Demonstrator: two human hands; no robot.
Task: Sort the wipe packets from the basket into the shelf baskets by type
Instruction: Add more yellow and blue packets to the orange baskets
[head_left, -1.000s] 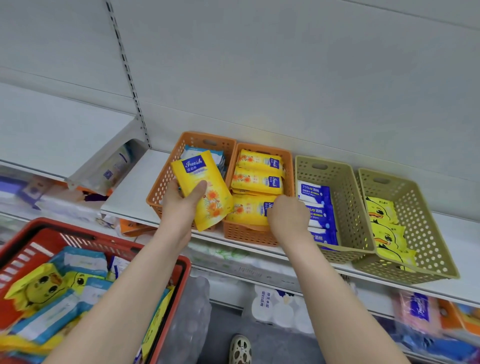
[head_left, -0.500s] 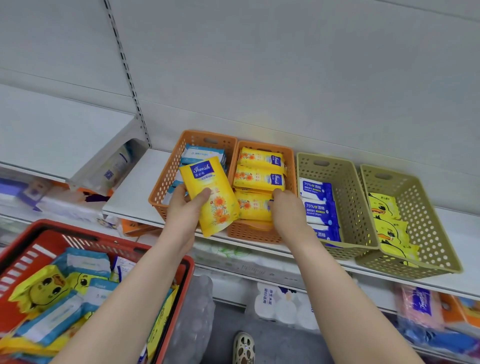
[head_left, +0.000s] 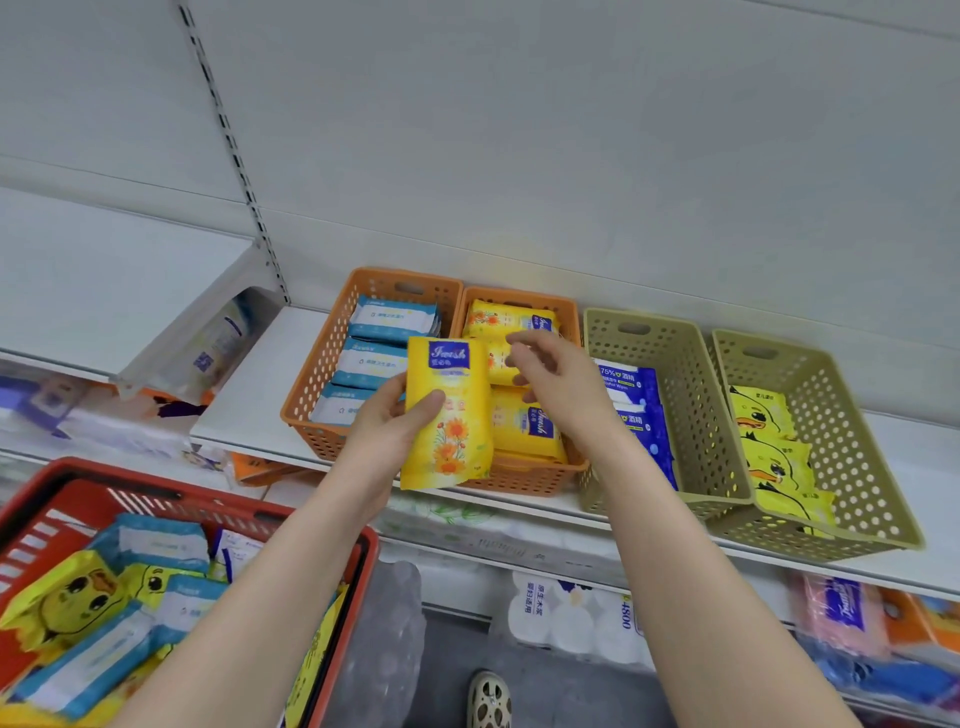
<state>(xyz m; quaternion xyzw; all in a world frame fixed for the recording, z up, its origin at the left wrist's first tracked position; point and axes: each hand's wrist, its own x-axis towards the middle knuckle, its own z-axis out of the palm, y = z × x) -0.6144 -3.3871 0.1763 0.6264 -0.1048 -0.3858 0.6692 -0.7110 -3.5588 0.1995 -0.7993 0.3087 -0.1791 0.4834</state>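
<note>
The left hand (head_left: 384, 434) clamps a yellow packet (head_left: 449, 415) upright, thumb on its front. Its blue label reads roughly "Iwish". The right hand (head_left: 556, 384), fingers loosely spread and empty, hovers over the orange basket (head_left: 524, 480) of matching packets. At its 3 o'clock, blue packets (head_left: 631, 384) read "75%". The red basket (head_left: 208, 501) sits at 8 o'clock.

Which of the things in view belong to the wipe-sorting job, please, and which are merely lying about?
Job: left hand holding the yellow flower packet; right hand; red basket; blue-packet orange basket; yellow-packet orange basket; alcohol-wipe olive basket; duck-packet olive basket.
Lying about, lower down: toilet rolls; pink pack.
</note>
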